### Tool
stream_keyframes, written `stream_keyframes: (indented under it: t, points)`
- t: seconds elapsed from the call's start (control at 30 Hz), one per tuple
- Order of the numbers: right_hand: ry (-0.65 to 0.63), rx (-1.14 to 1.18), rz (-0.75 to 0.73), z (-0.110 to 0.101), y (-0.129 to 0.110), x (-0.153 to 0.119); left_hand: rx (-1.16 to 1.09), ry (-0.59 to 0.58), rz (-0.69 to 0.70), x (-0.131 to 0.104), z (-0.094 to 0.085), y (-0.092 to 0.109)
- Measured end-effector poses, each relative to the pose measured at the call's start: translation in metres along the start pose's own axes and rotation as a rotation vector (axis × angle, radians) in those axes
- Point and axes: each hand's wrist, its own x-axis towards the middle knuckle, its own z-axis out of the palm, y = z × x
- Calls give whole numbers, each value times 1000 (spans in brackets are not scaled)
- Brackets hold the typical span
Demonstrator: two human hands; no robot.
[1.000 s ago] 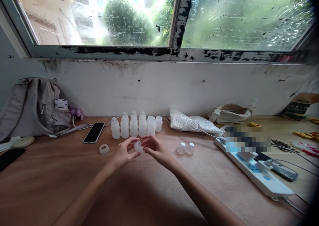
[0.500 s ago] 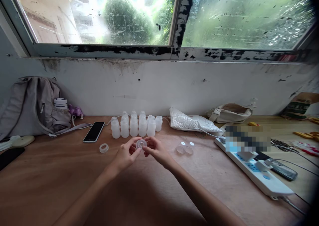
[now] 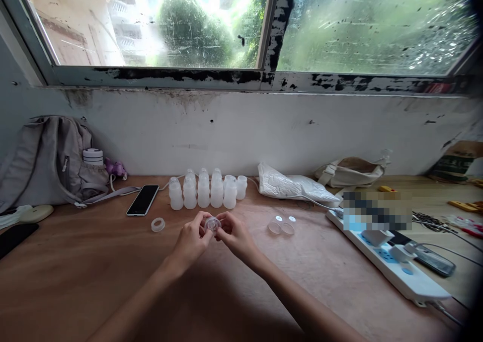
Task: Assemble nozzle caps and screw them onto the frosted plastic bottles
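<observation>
Just in front of the bottles [image 3: 204, 193], on the viewer's side, a cap [image 3: 213, 224] sits between two sets of fingertips, its round face toward the viewer. The left hand [image 3: 192, 236] pinches one edge, thumb on the near side and fingers curled behind; the right hand [image 3: 237, 235] mirrors it on the opposite edge. Both grips are narrow, thumb and fingers parted only by the cap. Some fingertips are hidden, so how hard they press cannot be told.

The cap looks translucent and thin-walled, probably plastic or silicone: very light, likely firmer at the rim than in the middle. Smooth sides may slip under damp skin, and a hard squeeze could bend any soft part, though breakage seems unlikely. Its rim offers the safest hold, with light, opposed pressure. Off the bottles' left end, nearer the viewer, lies a ring [image 3: 153, 226]; off their right end lie two clear rounds [image 3: 274, 228].
</observation>
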Motion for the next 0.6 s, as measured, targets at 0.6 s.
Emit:
stream_keyframes:
  t: [0.6]
  points:
    - [-23,-5,45,-7,3,4,-80,30,-42,1,7,-6]
